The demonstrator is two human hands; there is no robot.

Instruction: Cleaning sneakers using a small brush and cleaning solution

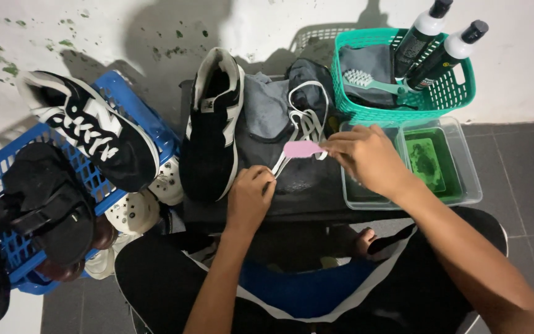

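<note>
We have the long white flat shoelace [296, 127] stretched across the dark wet bench top [304, 185], and our right hand [366, 158] is pinching a small pink brush [302, 149] against it while our left hand [250, 196] clamps the lace's near end down with closed fingers. The lace is already out of the black-and-white suede sneaker [211, 130] lying just beside it — scrubbing looks under way, not finished. A clear plastic tub of green water [458, 167] sits at right; the sneaker's mate [94, 133] rests on the blue plastic basket [149, 120], apparently untouched.
</note>
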